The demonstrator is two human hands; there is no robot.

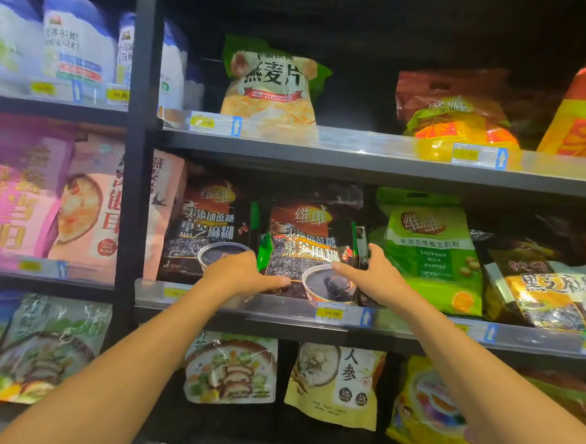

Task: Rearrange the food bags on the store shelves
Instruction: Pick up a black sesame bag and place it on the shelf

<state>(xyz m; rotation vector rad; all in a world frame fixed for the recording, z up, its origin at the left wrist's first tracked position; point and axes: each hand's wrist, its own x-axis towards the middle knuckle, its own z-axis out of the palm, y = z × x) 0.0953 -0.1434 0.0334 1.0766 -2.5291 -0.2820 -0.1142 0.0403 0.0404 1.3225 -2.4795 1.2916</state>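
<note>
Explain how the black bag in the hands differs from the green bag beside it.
The left hand and right hand grip the black bag at its lower edges; nobody holds the green bag. The black bag pictures a dark bowl; the green bag shows soybeans and English lettering. Both stand on the middle shelf with the same brand mark.

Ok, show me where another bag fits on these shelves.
Top shelf: the dark gap between the oat bag and the red-orange bag looks bare. Middle shelf is crowded: the black sesame bag, held by left hand and right hand, is packed between its twin and the green soybean bag.
</note>
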